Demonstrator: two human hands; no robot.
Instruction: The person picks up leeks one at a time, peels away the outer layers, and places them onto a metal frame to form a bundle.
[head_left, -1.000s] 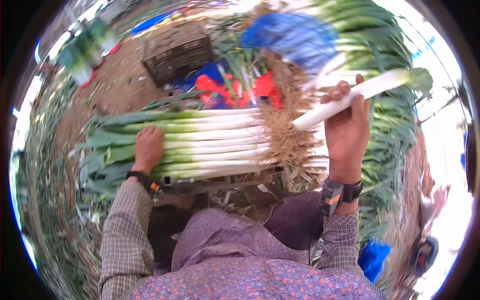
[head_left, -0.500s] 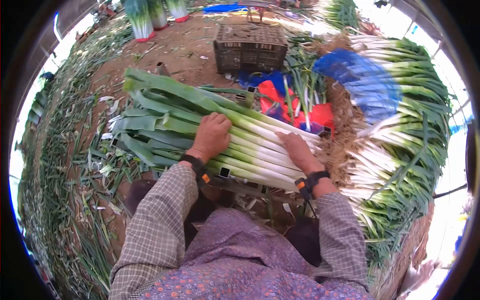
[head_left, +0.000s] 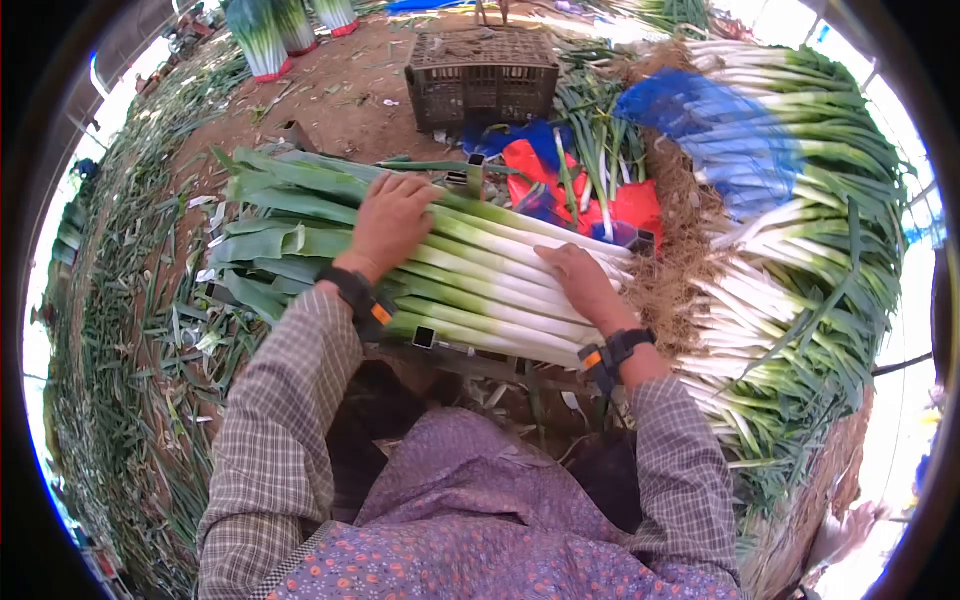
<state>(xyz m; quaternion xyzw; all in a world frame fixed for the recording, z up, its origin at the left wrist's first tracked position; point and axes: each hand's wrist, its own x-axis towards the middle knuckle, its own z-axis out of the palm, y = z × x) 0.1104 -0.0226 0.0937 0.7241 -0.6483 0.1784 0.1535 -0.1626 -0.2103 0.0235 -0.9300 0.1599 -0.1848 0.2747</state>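
While the left hand (head_left: 392, 222) lies open, palm down, across the green part of a row of leeks (head_left: 500, 262), the right hand (head_left: 588, 287) touches their white stalks near the roots; whether it grips is unclear. The leeks span a metal frame (head_left: 485, 366) from near edge to far edge, beside a leek pile (head_left: 800, 290) on the right.

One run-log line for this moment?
leeks: side by side | left hand: on green part | right hand: on white part | dark crate: beyond leeks
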